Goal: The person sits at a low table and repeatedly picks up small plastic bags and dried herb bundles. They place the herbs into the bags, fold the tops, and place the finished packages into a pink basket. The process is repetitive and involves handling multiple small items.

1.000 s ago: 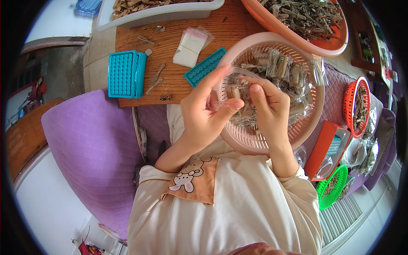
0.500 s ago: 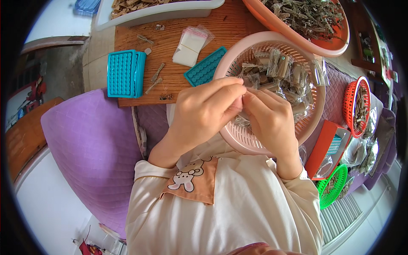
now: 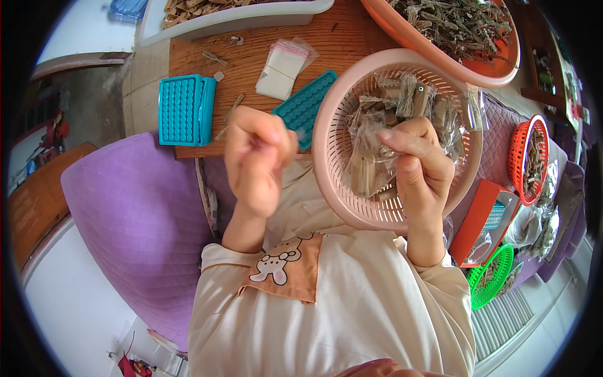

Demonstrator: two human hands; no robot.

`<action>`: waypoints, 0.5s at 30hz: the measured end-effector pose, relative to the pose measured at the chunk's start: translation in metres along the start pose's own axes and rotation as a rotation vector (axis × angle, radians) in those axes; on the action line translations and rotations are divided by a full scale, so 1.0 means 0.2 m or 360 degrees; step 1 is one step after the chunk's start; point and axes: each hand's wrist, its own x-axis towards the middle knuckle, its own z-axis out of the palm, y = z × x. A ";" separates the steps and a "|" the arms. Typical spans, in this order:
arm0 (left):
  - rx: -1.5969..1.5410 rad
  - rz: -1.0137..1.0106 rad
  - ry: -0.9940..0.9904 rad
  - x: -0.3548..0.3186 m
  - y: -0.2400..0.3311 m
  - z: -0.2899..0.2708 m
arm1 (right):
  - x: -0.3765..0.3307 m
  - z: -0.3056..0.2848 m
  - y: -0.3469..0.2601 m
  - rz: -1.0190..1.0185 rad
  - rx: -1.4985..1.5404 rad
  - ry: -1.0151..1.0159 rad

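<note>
My right hand (image 3: 421, 157) pinches the top of a small clear plastic bag (image 3: 363, 169) between thumb and fingers. Brownish dried stalks show inside the bag, which hangs over the pink slotted basket (image 3: 326, 182). Several similar filled clear bags lie in that basket. My left hand (image 3: 259, 157) is raised to the left of the basket, near the table's front edge. Motion smears its curled fingers; something pale and see-through may be at the fingertips, but I cannot make it out.
On the wooden table (image 3: 326, 38) lie a stack of clear packets (image 3: 279, 70), a teal tray (image 3: 306, 103) and stacked teal trays (image 3: 182, 110). Beyond are a white bin (image 3: 251, 14) and an orange basin (image 3: 461, 69). Red (image 3: 520, 154) and green baskets (image 3: 500, 264) stand right.
My hands have parted from above the basket. The left moved left and away; the right moved slightly right, with the clear bag now showing below its fingers.
</note>
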 end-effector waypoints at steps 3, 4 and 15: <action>0.0226 -0.0053 -0.0120 -0.04 -0.04 0.00 | -0.01 -0.01 0.01 -0.0052 0.0007 -0.0080; 0.0426 -0.0027 -0.0221 -0.02 -0.03 0.01 | -0.01 -0.01 0.01 -0.0064 0.0001 -0.0116; 0.1270 0.0889 -0.0347 0.03 -0.02 0.08 | -0.03 0.00 -0.02 0.0227 0.0601 -0.0326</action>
